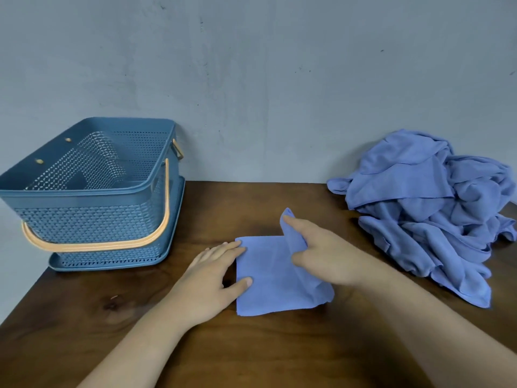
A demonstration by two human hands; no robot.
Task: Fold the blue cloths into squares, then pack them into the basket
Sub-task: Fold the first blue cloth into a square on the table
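Cloth on table, left hand pressing its edge flat-fingered, right hand pinching raised fold

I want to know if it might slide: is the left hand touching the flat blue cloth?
Touching. The head view shows the left hand with its thumb and straight fingertips lying on the left edge of the blue cloth, no gap.

Both bare forearms reach forward from the lower edge. The left grip lies flat, fingers straight and thumb spread, pressing the left edge of the cloth. The right grip pinches a raised fold, index finger extended.
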